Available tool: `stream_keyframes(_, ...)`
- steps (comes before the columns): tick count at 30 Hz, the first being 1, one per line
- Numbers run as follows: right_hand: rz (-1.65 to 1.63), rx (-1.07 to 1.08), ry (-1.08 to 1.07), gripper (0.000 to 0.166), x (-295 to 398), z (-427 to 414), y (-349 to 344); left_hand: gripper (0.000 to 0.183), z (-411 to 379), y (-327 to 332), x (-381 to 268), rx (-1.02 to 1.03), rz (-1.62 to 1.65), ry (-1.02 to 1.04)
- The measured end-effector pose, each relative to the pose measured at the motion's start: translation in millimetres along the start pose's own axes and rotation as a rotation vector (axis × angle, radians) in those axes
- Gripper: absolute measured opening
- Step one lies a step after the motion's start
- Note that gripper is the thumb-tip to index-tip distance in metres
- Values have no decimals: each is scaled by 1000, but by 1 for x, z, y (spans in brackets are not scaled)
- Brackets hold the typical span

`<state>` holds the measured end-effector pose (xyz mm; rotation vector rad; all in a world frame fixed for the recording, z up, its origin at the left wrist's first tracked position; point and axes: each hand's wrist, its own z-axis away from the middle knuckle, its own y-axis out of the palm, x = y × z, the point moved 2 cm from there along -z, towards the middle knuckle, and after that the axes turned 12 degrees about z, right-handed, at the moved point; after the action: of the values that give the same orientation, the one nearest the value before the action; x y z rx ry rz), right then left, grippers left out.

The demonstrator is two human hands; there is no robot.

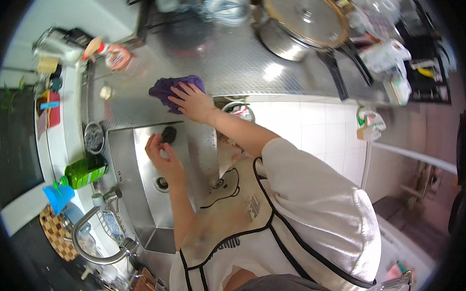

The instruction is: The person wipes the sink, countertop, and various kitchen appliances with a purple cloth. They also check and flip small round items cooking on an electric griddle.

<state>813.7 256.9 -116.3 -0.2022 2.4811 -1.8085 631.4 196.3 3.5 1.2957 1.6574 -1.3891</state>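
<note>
My right hand (193,101) lies with spread fingers on a bunched purple cloth (177,90), pressing it to the textured steel countertop (236,64). Over the steel sink (138,203) is my left hand (165,158), its fingers loosely curled and apart, with nothing seen in them. Just beyond its fingers a dark round thing (169,135) shows by the sink's upper edge; what it is cannot be told. A drain (162,184) is visible in the sink floor beside my left wrist.
Left of the sink stand a faucet (98,260), a green soap bottle (84,173) and a small metal bowl (94,138). A spray bottle (118,57) stands at the upper left. A lidded pot (286,43) with black handles is at the upper right. Below the counter edge is a bin (240,112).
</note>
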Motion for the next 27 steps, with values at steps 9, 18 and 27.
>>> stream_keyframes(9, 204, -11, 708, 38, -321, 298, -97, 26, 84, -71, 36, -126, -120, -101)
stream_keyframes(18, 589, -110, 780, 59, -359, 343, -85, 20, 198, -107, 49, -240, -133, -254)
stream_keyframes(27, -129, 71, 767, 64, -399, 363, -154, 15, 126, 157, -64, 210, -3, -215)
